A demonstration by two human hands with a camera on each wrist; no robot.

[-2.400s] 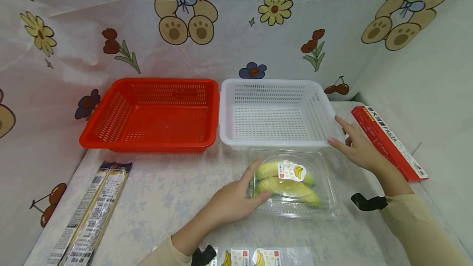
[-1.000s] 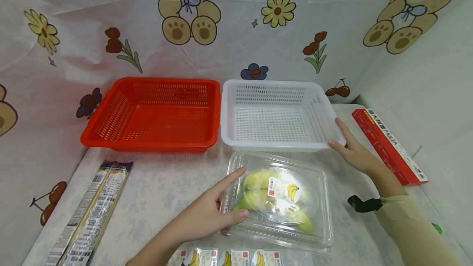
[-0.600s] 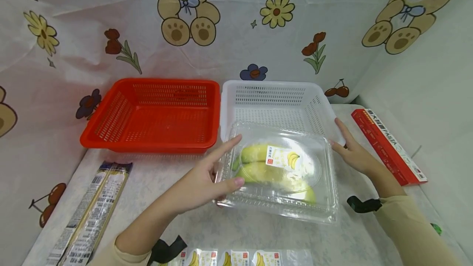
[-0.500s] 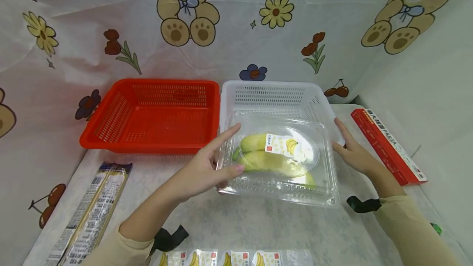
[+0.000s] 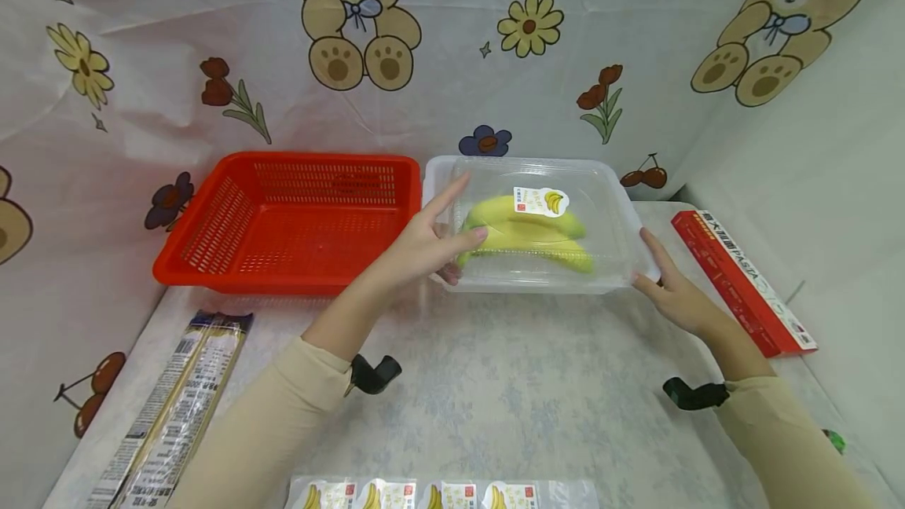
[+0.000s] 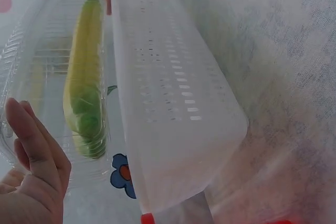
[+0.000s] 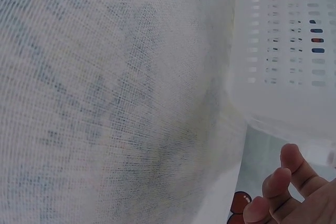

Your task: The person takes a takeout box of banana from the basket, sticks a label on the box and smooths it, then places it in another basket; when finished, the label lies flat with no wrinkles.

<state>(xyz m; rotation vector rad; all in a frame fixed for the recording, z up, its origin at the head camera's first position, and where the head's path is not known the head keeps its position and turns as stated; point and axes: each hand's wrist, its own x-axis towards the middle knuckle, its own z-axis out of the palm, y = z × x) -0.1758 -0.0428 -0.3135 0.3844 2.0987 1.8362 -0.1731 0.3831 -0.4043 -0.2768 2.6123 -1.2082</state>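
My left hand (image 5: 427, 246) holds a clear plastic clamshell box (image 5: 604, 206) by its left side, thumb and index finger over the lid. Bananas (image 5: 519, 234) lie inside, and a banana-printed label (image 5: 540, 201) is stuck on top. In the head view the box covers most of the white basket (image 5: 631, 218). From the left wrist, the box hangs above the basket's rim with a gap between them. My right hand (image 5: 679, 297) grips the basket's front right corner. The right wrist view shows its fingertips (image 7: 290, 156) by that corner.
A red basket (image 5: 318, 246) stands left of the white one. Two long shiny packets (image 5: 177, 407) lie at the left. A red pasta box (image 5: 742, 281) lies at the right, and a strip of banana labels (image 5: 424, 493) at the front edge.
My left hand has picked the banana box up off the table and carried it forward over the white basket. My right hand has stayed at the basket's corner, its hold now closer.
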